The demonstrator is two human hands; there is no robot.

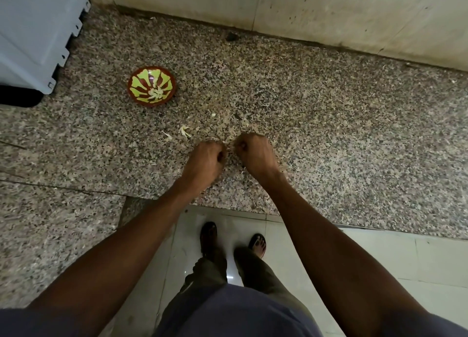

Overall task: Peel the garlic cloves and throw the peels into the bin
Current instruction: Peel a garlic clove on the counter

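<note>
Head view shows both hands low in the middle of the frame, close together over the speckled stone desk (329,124). No clove can be seen between them; it is probably hidden inside the curled fingers, but I cannot tell this for sure. The left hand (206,160) has its fingers bent inward like a loose fist, and the right hand (254,153) is bent the same way, knuckles toward the camera. Whether they pinch a clove or a peel, the picture does not show.

Just above and to the left of the hands, some pale garlic peels (184,131) lie loose on the desk. Farther to the upper left stands a small red and green bowl (136,83), and pale pieces, maybe peeled garlic cloves (156,93), lie at its bottom.

My judgement is that the task is partly done: some cloves seem to be peeled already, and the peeling goes on. The peels on the desk are not yet thrown away, so this step is left. No bin is visible in the frame.

At the upper left corner there is a light blue-grey appliance (33,30), and at the bottom the person's feet in sandals stand on a pale tiled floor (379,255).
</note>
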